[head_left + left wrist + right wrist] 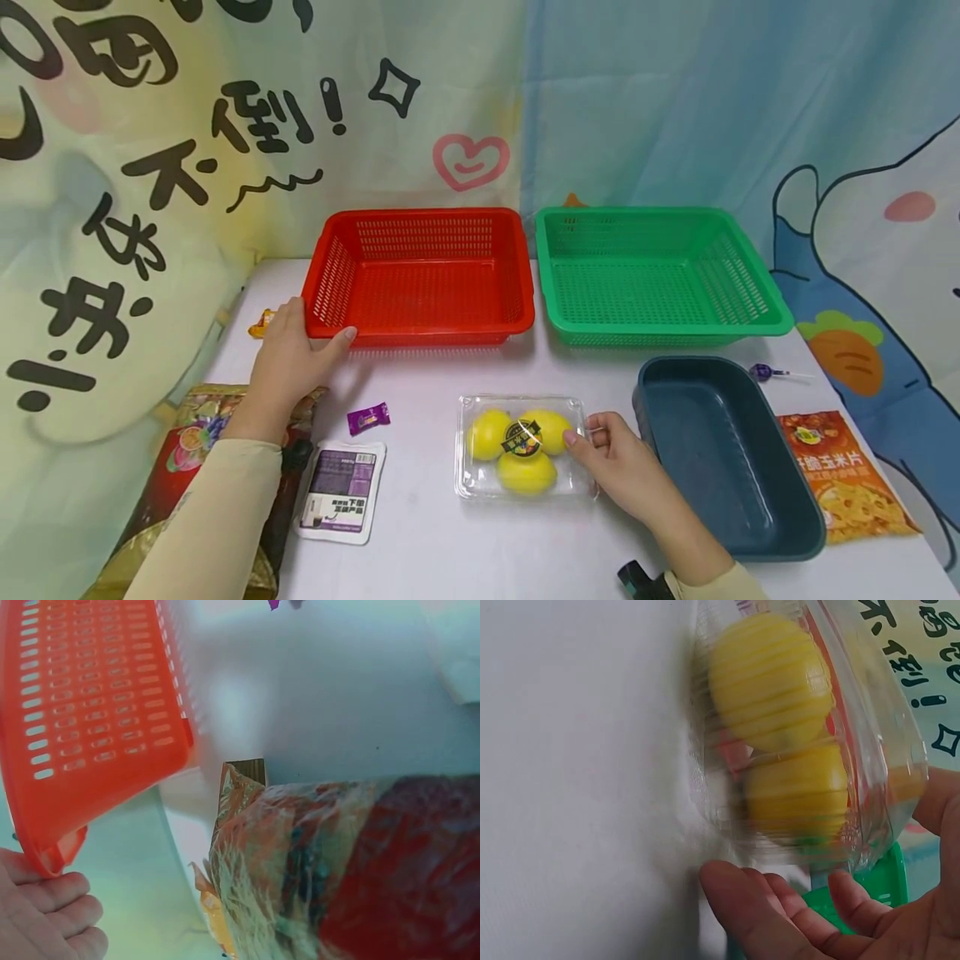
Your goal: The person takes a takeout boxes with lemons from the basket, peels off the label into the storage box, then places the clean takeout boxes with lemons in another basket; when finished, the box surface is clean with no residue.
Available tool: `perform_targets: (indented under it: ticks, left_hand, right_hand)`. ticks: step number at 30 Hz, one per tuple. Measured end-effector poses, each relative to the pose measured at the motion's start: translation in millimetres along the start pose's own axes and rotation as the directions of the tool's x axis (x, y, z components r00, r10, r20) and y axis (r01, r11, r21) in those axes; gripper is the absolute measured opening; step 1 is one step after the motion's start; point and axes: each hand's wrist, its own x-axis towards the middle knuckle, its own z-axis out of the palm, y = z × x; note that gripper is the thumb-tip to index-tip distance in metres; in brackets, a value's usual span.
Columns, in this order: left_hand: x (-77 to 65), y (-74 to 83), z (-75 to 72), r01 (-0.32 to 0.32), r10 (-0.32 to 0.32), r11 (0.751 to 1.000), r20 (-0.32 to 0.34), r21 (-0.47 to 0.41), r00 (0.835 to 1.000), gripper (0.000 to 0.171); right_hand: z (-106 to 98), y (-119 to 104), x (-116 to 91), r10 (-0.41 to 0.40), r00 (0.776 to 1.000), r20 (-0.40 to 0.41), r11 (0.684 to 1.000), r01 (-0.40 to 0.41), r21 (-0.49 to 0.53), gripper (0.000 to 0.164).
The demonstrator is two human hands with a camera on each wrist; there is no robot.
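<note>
A clear plastic box of lemons (525, 450) with a dark label on its lid stands mid-table. My right hand (618, 462) pinches the box's right edge, thumb over the lid; the right wrist view shows the lemons (772, 682) through the wall, with fingers (742, 907) close by. At the left, my left hand (292, 367) grips the front left corner of the red basket (420, 340), thumb along the front rim. Fingertips (67, 900) show at that corner's rim in the left wrist view. Inside the red basket only its mesh floor shows.
A green basket (675, 329) stands right of the red one. The dark blue tub (735, 467) sits near my right forearm, with a lollipop (761, 372) and orange snack bag (855, 483) beyond. Leftward lie a purple candy (368, 418), white-backed packet (341, 492) and large bag (195, 442).
</note>
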Motion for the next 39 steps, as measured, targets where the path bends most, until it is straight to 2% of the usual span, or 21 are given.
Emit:
perform_targets:
  ticks: [8,15,19,25,30,33,39]
  left_hand:
    - [0.3,-0.9,1.8,-0.011,0.011,1.0,-0.014,-0.006,1.0,0.108]
    - [-3.9,-2.2,-2.9,-0.003,0.003,1.0,-0.005,0.0,1.0,0.113]
    - [-9.1,1.6,-5.3,-0.028,0.027,1.0,-0.027,-0.014,0.999,0.114]
    - [-28.7,22.7,-2.7,-0.122,0.119,0.991,-0.055,-0.049,0.991,0.108]
    - [-51.8,46.3,9.1,-0.211,0.211,0.975,-0.004,-0.067,0.977,0.104]
    - [-67.1,58.1,19.4,-0.259,0.262,0.96,0.015,-0.109,0.965,0.102]
    - [-92.9,73.9,34.3,-0.337,0.35,0.93,0.068,-0.148,0.934,0.102]
  right_hand:
    - [0,-1,-1,-0.04,0.998,-0.056,0.993,0.034,-0.115,0.082]
    - [2,-1,-2,-0.14,0.986,-0.096,0.984,0.127,-0.126,0.078]
    - [3,0,-2,-0.178,0.977,-0.115,0.976,0.161,-0.148,0.077]
    - [3,2,-3,-0.237,0.959,-0.159,0.96,0.205,-0.192,0.073]
    - [1,-1,-5,-0.271,0.944,-0.187,0.951,0.233,-0.205,0.069]
    - [1,-2,-6,-0.299,0.934,-0.198,0.943,0.257,-0.214,0.067]
    - [0,-2,-4,-0.384,0.896,-0.223,0.914,0.334,-0.229,0.061]
